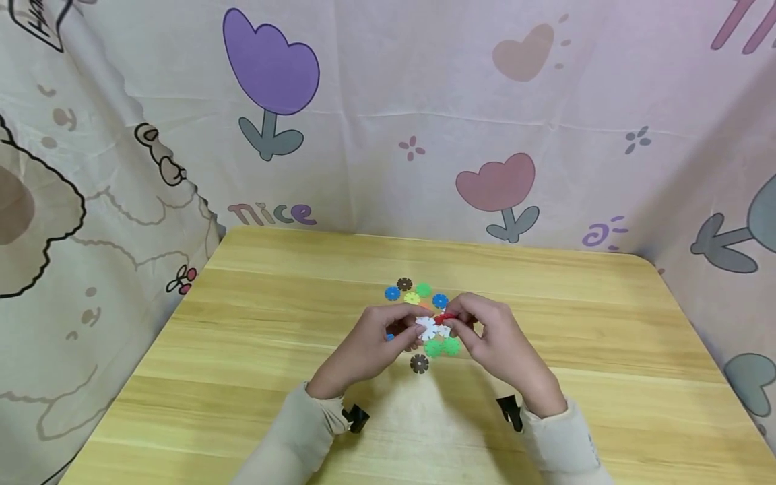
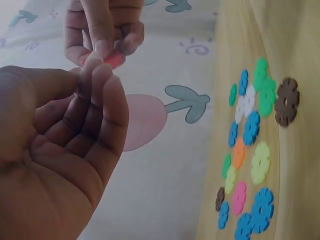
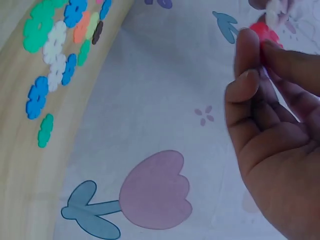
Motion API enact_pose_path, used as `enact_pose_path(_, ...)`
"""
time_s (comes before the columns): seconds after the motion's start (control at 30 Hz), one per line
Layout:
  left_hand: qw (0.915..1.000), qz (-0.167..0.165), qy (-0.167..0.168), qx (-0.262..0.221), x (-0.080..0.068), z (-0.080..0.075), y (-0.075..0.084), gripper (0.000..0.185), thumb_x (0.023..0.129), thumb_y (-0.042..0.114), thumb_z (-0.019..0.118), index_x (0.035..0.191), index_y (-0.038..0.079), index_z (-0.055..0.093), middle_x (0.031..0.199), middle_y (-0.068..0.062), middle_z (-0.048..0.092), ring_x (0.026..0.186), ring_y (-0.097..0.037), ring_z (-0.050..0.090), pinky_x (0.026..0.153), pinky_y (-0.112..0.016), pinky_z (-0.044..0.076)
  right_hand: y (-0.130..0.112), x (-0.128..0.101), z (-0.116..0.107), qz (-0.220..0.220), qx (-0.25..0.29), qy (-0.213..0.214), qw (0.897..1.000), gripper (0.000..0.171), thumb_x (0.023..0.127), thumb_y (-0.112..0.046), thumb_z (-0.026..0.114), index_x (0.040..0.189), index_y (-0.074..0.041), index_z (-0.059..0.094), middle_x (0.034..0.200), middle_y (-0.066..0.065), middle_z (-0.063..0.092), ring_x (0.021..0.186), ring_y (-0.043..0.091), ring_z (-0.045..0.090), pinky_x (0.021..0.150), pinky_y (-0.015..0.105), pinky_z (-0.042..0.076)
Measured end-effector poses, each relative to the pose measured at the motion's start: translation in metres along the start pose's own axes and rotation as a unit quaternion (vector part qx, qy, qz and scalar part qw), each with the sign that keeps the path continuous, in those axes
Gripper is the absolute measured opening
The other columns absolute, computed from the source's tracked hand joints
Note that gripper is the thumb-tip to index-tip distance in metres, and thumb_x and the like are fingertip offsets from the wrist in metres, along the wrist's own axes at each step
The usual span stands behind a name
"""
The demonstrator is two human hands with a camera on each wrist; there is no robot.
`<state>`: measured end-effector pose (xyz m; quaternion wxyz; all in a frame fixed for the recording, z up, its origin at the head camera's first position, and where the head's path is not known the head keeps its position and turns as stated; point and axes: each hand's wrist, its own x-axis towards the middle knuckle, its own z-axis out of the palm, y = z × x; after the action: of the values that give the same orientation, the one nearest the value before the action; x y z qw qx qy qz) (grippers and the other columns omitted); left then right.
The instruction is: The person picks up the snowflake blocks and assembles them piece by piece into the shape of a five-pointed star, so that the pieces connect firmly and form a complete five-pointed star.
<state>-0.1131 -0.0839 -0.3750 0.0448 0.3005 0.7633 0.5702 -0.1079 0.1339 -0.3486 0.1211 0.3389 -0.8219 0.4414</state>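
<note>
Both hands meet above a pile of flower-shaped plastic discs (image 1: pixel 424 296) on the wooden table (image 1: pixel 242 350). My left hand (image 1: pixel 415 325) pinches a white disc (image 1: pixel 428 328) between thumb and fingers. My right hand (image 1: pixel 457 322) pinches a red disc (image 1: pixel 444 317), whose edge sits against the white one. In the left wrist view the left fingers (image 2: pixel 100 75) curl upward and hide the white disc, with the red disc (image 2: pixel 114 60) just above them. The right wrist view shows the red disc (image 3: pixel 265 32) held by the right fingertips (image 3: pixel 247 45), and a blurred white disc (image 3: pixel 274 7) behind it.
Loose discs lie below the hands: green (image 1: pixel 442 347), brown (image 1: pixel 419 364), blue (image 1: pixel 393 293), yellow (image 1: pixel 412 298). A cloth with printed tulips (image 1: pixel 269 67) walls the table at the back and both sides. Bare wood spreads to the left and right of the pile.
</note>
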Motion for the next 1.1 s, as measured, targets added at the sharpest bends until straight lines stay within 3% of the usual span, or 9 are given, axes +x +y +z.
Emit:
enact_pose_path(0.17,0.9971,-0.032,0.0,-0.069,0.0,-0.001,0.001,0.024,0.097,0.016,0.058,0.119,0.011,0.065,0.08,-0.004,0.065,0.071,-0.026,0.063,0.065,-0.037,0.057,-0.021,0.004,-0.007,-0.006,0.017,0.02,1.0,0.02,0.08,0.016,0.066,0.088,-0.002,0.063,0.076,0.002,0.065,0.065,0.011,0.062,0.053,0.026,0.051)
enact_pose_path(0.4,0.9923,-0.047,0.0,-0.115,0.0,-0.002,0.001,0.027,0.097,0.016,0.057,0.121,0.005,0.063,0.083,-0.007,0.065,0.073,-0.025,0.063,0.068,-0.039,0.057,-0.022,0.005,-0.008,-0.008,0.035,0.027,0.999,0.02,0.079,0.018,0.067,0.086,-0.001,0.064,0.078,0.003,0.066,0.066,0.012,0.063,0.056,0.027,0.053)
enact_pose_path(0.77,0.9894,-0.043,-0.002,-0.139,0.001,-0.001,0.002,0.026,0.098,0.015,0.056,0.121,0.004,0.064,0.085,-0.01,0.066,0.073,-0.023,0.063,0.067,-0.037,0.057,-0.017,0.004,-0.006,-0.001,0.112,0.024,0.993,0.017,0.08,0.02,0.063,0.086,0.004,0.063,0.076,0.014,0.068,0.067,0.014,0.067,0.061,0.034,0.058)
enact_pose_path(0.97,0.9876,-0.045,0.0,-0.151,0.001,0.0,0.003,0.023,0.097,0.011,0.057,0.116,0.003,0.066,0.085,-0.012,0.065,0.07,-0.024,0.063,0.065,-0.036,0.058,-0.016,0.003,-0.005,0.014,0.154,0.011,0.988,0.019,0.082,0.02,0.061,0.084,0.002,0.063,0.073,0.014,0.067,0.065,0.016,0.066,0.058,0.035,0.057)
enact_pose_path(1.1,0.9874,-0.037,0.008,-0.154,0.001,0.001,0.004,0.021,0.096,0.009,0.058,0.112,0.0,0.068,0.085,-0.013,0.066,0.067,-0.029,0.063,0.062,-0.036,0.058,-0.017,0.003,-0.004,-0.004,0.168,0.006,0.986,0.021,0.081,0.022,0.061,0.083,0.001,0.063,0.072,0.013,0.066,0.063,0.016,0.065,0.056,0.035,0.057)
